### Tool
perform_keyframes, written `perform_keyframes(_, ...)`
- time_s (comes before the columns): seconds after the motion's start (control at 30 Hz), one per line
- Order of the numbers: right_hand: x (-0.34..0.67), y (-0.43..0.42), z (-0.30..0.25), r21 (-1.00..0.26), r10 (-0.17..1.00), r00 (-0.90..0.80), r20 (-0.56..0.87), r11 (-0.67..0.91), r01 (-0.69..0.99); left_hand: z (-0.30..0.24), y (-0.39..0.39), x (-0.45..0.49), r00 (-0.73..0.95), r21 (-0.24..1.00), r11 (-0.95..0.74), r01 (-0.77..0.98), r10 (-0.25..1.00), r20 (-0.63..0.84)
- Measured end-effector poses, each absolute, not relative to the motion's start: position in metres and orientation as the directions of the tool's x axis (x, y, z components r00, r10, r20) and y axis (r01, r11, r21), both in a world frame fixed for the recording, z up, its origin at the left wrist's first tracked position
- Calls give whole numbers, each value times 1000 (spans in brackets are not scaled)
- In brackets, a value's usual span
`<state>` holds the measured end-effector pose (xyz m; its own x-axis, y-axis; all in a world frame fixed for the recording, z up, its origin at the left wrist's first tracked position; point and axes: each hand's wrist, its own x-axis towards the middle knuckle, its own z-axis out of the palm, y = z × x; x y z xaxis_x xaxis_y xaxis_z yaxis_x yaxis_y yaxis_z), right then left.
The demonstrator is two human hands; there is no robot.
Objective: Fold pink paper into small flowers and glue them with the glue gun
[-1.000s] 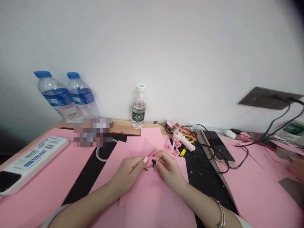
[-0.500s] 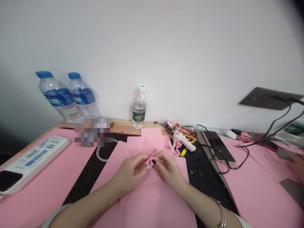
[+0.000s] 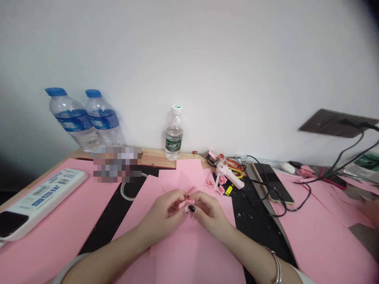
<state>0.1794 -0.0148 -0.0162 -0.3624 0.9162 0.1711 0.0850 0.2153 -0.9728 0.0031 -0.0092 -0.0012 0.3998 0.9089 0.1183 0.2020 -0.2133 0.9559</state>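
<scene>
My left hand (image 3: 164,213) and my right hand (image 3: 209,211) meet above the table, and their fingertips pinch a small folded piece of pink paper (image 3: 186,203) from both sides. Much of that piece is hidden by my fingers, and its shape is hard to make out. Beneath my hands lie overlapping sheets of pink paper (image 3: 189,252). Several small pink paper roses (image 3: 215,185) sit just beyond my right hand, beside a white and pink hot glue gun (image 3: 225,173).
A white power strip (image 3: 44,201) lies on pink paper at the left. Plastic water bottles (image 3: 103,118) stand against the wall. Black cables (image 3: 281,197) run beside a tablet (image 3: 272,183) at the right. Another person's hand (image 3: 371,209) rests on pink paper at the far right.
My hands have drawn closer together, and my fingers now close around the small pink piece. The view has shifted very slightly.
</scene>
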Motion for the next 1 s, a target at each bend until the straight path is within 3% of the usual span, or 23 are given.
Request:
perform_keyframes(0.33,177,-14,-19,-989,952,-300,68,104,105,-5,-7,3,332,947,-202,248,937,112)
perform_keyframes(0.6,176,-12,-14,-972,922,-340,186,224,73,-9,-4,3,324,949,-240,203,931,166)
perform_keyframes(0.8,176,-13,-12,-991,934,-341,104,126,42,-11,-5,2,295,951,-257,171,934,199)
perform_keyframes(1.0,176,-14,-12,-996,941,-334,51,70,48,-16,-5,5,249,996,-89,3,965,86)
